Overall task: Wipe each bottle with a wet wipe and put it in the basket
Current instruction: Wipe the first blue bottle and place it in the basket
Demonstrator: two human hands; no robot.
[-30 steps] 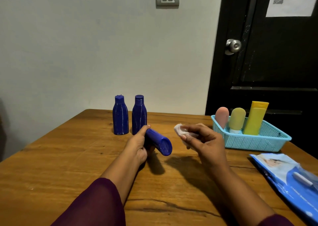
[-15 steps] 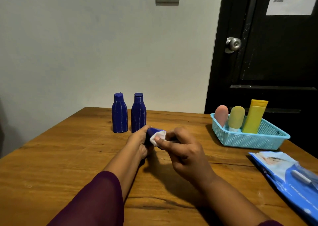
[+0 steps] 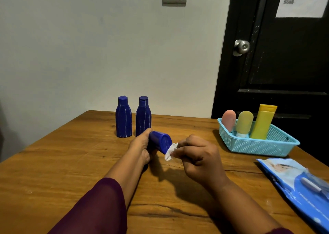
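Note:
My left hand (image 3: pixel 141 147) grips a dark blue bottle (image 3: pixel 160 141) tilted with its base toward me, just above the wooden table (image 3: pixel 71 162). My right hand (image 3: pixel 197 158) pinches a small white wet wipe (image 3: pixel 170 151) against the bottle's base edge. Two more dark blue bottles stand upright behind, one on the left (image 3: pixel 123 117) and one on the right (image 3: pixel 143 115). At the right, a light blue basket (image 3: pixel 258 146) holds a pink bottle (image 3: pixel 228 120), a yellow-green bottle (image 3: pixel 244 123) and a tall yellow bottle (image 3: pixel 263 121).
A blue pack of wet wipes (image 3: pixel 299 185) lies at the table's right front edge. A grey wall stands behind the table. A black door with a round knob (image 3: pixel 242 47) is behind the basket.
My right hand came in from the right with the wipe, rubbed over the bottle's end, and now sits slightly lower and right at the base. My left hand kept holding the bottle.

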